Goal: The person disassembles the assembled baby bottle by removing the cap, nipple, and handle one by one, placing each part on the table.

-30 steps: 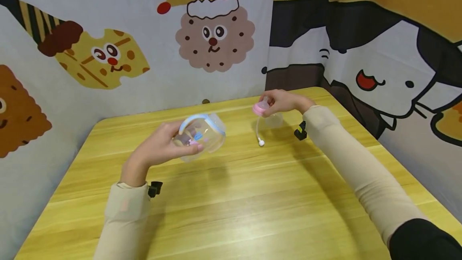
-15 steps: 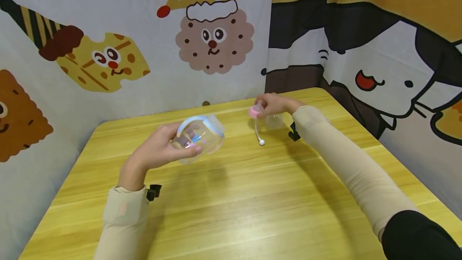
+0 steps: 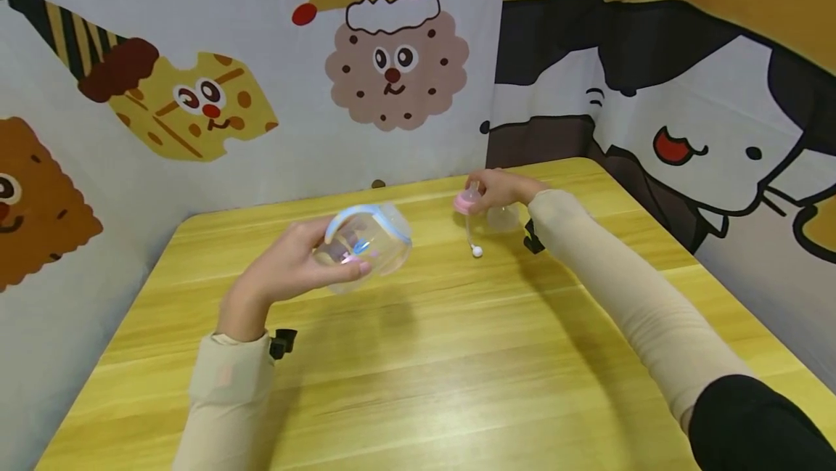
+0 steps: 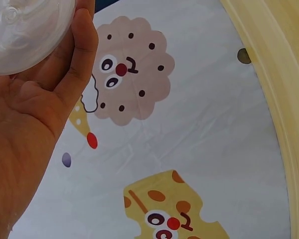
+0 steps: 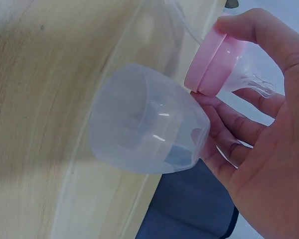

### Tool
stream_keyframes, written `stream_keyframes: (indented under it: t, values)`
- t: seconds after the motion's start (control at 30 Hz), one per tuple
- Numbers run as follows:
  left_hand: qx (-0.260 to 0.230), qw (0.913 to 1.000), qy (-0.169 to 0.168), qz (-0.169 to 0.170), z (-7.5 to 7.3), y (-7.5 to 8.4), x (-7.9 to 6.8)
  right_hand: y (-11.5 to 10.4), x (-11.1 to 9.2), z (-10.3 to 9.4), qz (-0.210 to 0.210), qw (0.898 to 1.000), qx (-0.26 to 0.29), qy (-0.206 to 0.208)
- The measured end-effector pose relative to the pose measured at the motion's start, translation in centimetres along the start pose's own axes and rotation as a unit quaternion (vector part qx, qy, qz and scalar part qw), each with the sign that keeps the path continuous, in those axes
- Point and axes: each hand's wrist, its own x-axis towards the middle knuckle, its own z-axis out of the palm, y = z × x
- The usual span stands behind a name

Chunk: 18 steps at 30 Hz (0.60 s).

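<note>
My left hand grips a clear baby bottle with a blue handle and blue ring, held tilted above the table. In the left wrist view, the bottle's round base lies against the fingers. Farther back on the right, my right hand pinches a pink nipple collar between thumb and fingers. Its clear nipple points toward the palm. A thin straw with a white weighted end hangs below the collar. Beside these fingers stands a clear domed cap; whether they touch it I cannot tell.
The yellow wood-grain table spreads beneath both hands. Behind it hangs a cartoon-printed cloth, close to the table's far edge. A dark object shows beyond the table edge in the right wrist view.
My right hand has shifted slightly left with the nipple collar, leaving more of the domed cap in sight. The left hand and bottle have stayed nearly still.
</note>
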Motion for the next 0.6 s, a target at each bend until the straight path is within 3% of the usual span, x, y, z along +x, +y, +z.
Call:
stream_keyframes:
  t: [0.6]
  values:
    - [-0.004, 1.0000, 0.003, 0.005, -0.22, 0.07, -0.12, 0.21, 0.76, 0.42, 0.006, 1.000, -0.003, -0.023]
